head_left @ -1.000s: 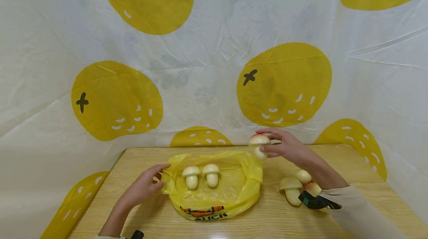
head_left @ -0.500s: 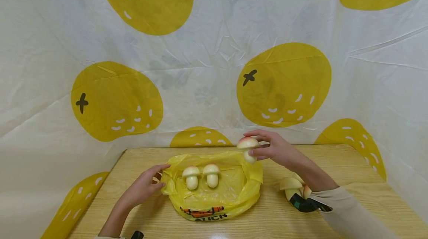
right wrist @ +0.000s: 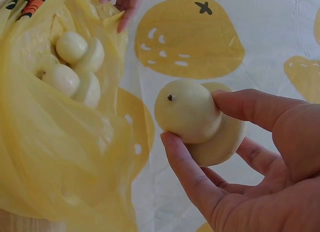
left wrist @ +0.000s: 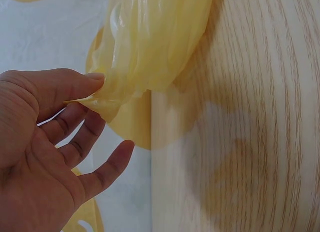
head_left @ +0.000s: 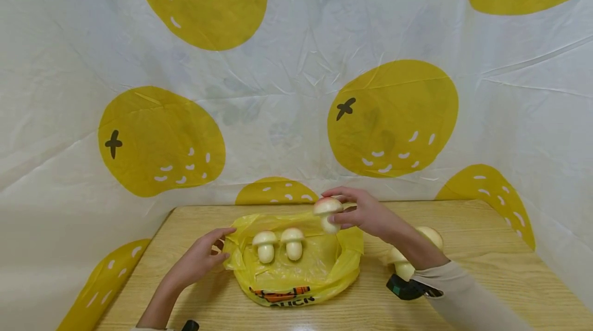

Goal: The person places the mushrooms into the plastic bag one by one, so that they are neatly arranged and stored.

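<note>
A yellow plastic bag (head_left: 315, 274) lies spread on the table with its mouth facing up. Inside it, two cream mushrooms (head_left: 293, 243) with reddish cap tops lie side by side. My left hand (head_left: 202, 256) pinches the bag's left edge between thumb and fingers, as the left wrist view (left wrist: 55, 137) confirms. Over the bag's far right rim, my right hand (head_left: 366, 212) holds a third mushroom (head_left: 328, 207) by its stem, cap up. In the right wrist view that mushroom (right wrist: 187, 112) sits between thumb and fingers, a dark dot on its stem end.
More mushrooms (head_left: 431, 236) lie on the wooden table (head_left: 491, 248) to the right, partly hidden behind the right forearm. A black wrist strap (head_left: 405, 288) is on that arm. A white cloth with yellow fruit prints (head_left: 278, 115) hangs behind the table.
My right hand has moved left with its mushroom, from beside the bag's right rim to over the bag. My left hand and the two mushrooms in the bag stay put.
</note>
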`<state>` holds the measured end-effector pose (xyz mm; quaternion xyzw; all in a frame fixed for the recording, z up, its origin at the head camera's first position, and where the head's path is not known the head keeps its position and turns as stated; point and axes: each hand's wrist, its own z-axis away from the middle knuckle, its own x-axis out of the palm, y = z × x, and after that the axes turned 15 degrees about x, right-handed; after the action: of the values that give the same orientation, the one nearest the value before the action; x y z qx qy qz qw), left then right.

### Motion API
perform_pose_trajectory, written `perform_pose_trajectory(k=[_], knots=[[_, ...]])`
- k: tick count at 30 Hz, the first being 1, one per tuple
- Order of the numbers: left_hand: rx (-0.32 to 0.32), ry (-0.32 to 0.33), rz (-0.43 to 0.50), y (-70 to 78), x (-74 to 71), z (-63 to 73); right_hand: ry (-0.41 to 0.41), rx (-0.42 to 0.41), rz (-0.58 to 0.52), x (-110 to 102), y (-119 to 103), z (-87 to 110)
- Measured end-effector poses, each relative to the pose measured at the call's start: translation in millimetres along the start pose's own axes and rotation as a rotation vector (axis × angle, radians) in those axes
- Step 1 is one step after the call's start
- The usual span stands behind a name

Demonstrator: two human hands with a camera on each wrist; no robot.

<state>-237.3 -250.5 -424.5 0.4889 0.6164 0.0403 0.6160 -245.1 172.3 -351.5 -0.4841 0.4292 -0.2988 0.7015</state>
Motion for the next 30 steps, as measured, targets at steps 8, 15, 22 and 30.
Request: perform_pose_trajectory(k=[8, 15, 22, 30], knots=[[0.0, 0.003, 0.002, 0.7, 1.1, 1.3, -0.023, 0.022, 0.002, 14.8, 5.4, -6.9], [0.002, 0.005, -0.003, 0.1, 1.4, 1.9, 0.052, 0.065, 0.041, 24.8, 7.8, -14.5], [-0.001, 0.003, -0.003, -0.5, 1.7, 1.7, 0.111, 0.133, 0.095, 34.8, 9.7, -19.2], [0.004, 0.004, 0.001, -0.9, 2.6, 2.2, 0.174, 0.224, 0.112, 41.2, 21.0, -28.6]])
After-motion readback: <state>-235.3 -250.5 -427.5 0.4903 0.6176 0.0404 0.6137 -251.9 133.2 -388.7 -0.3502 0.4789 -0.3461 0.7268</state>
